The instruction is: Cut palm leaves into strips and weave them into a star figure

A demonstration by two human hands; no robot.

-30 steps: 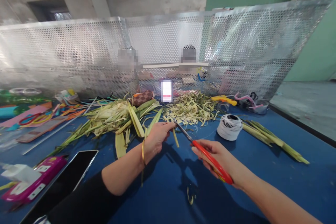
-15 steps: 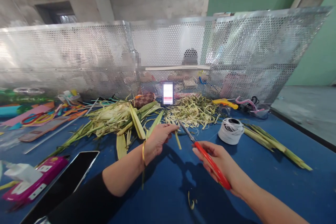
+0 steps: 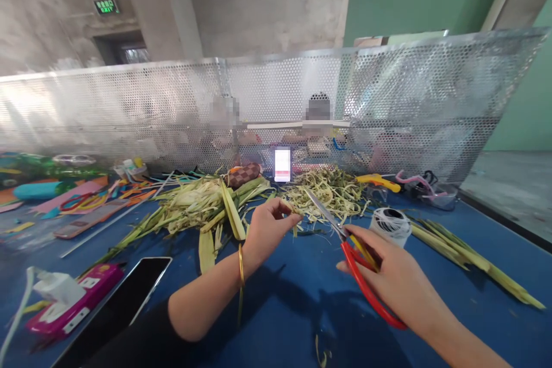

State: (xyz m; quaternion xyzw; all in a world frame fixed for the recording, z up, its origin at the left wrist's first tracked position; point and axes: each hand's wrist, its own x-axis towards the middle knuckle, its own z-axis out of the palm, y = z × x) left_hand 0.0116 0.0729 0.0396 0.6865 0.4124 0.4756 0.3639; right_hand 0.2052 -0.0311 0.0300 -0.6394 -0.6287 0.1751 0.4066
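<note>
My left hand (image 3: 268, 227), with a gold bangle at the wrist, has thumb and forefinger pinched on a thin corn husk strip (image 3: 295, 229); only a short bit of it shows. In my right hand (image 3: 394, 267) are red-handled scissors (image 3: 360, 287), their blades pointing up and left, a little to the right of the left fingertips. The blades look closed or nearly so, and do not touch the strip. Just beyond the hands is a heap of shredded husk (image 3: 330, 192). Wider husk leaves (image 3: 194, 204) are piled to the left.
White string (image 3: 390, 225) stands behind my right hand, with long stalks (image 3: 474, 259) beside it. A yellow-handled tool (image 3: 378, 183) lies behind. To the left are a dark-screened phone (image 3: 125, 299) and a magenta power strip (image 3: 75, 305). A lit phone (image 3: 282, 164) stands before the perforated metal screen (image 3: 172, 109).
My right hand has turned the scissors, and their handles now show from another side. The left fingers have curled in, and less of the strip hangs below them. The view has tilted up slightly.
</note>
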